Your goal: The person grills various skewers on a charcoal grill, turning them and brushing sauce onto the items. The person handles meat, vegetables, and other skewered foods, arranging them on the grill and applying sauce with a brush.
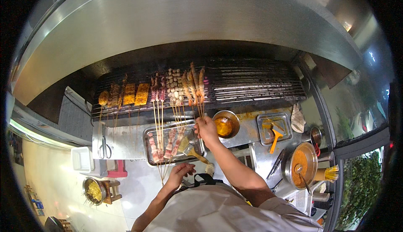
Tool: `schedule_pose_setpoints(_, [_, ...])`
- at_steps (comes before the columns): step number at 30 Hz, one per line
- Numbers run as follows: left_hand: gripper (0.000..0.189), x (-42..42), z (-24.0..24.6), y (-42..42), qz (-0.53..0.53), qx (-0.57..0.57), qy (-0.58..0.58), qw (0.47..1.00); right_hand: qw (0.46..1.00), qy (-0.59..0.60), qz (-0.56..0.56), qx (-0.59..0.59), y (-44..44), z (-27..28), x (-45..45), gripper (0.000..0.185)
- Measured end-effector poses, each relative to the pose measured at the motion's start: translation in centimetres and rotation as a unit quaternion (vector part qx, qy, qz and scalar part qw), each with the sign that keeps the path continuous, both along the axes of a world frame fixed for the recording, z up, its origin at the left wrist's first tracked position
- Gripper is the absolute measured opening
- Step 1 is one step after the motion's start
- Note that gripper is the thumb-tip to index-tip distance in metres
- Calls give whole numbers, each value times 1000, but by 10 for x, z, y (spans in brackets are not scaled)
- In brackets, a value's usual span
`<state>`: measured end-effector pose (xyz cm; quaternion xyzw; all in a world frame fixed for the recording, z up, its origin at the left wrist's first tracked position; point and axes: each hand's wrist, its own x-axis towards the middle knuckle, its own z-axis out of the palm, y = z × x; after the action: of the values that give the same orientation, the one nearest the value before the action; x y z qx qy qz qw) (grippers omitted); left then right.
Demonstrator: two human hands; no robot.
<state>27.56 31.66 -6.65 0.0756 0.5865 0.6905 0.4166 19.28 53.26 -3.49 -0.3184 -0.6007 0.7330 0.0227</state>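
My right hand [205, 130] grips the wooden sticks of several shrimp skewers [194, 85], whose shrimp lie on the grill grate [255, 80]. My left hand [182, 172] hovers beside the near edge of a metal tray [148, 143]; its fingers are curled, and whether they hold anything is unclear. Raw meat skewers [170, 143] and a basting brush [190, 150] rest on that tray. Left of the shrimp on the grill are white cubed skewers [174, 84], dark red meat skewers [157, 88] and flat orange-brown skewered pieces [142, 94].
A metal pot of orange liquid [225, 124] stands right of my right hand. Farther right are a small tray [263, 137] with an orange-handled brush [275, 140], a cloth [297, 118], and a bowl of orange-red seasoning [299, 166]. Scissors [104, 150] lie left. A metal hood [189, 11] overhangs the grill.
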Motion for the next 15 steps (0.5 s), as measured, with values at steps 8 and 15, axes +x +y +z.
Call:
schedule_pose_setpoints(8, [19,-55,13,91,161,95,-102,977,996,47,-8,-78,28,-2,4,10])
schedule_pose_setpoints(15, [17,-72,19,125,139,148,-96,974,984,56,5,-169,45,9,21,9])
